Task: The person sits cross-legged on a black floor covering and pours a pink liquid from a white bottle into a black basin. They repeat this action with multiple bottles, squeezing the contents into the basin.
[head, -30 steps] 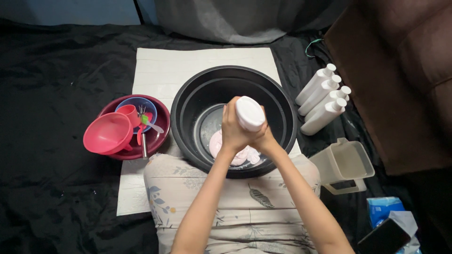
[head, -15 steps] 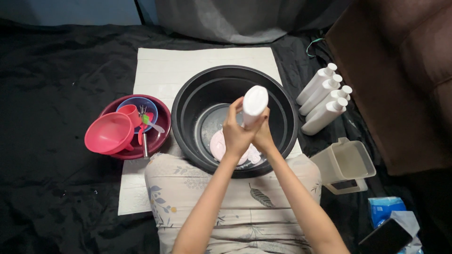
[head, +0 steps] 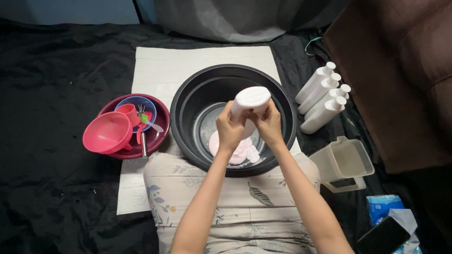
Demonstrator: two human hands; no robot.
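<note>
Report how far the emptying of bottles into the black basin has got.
Done: a pale pink pool already lies in the black basin. In hand: left hand and right hand hold one white bottle upended over it. Left: four white bottles lie capped beside the basin; whether full cannot be told.

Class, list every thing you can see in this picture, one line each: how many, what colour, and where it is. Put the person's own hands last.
Basin: one, black, centre of the white mat.
Pink liquid: one pool, in the basin's bottom.
Held bottle: one, white, upended over the basin.
Spare bottles: four, white, lying right of the basin.
Jug: one, clear, lower right.
Funnel: one, pink, left, on the maroon bowl.
Small bowl: one, blue, inside the maroon bowl.
Mat: one, white, on black cloth.
Phone: one, black, bottom right.
Left hand: gripping the held bottle.
Right hand: gripping the held bottle.
</note>
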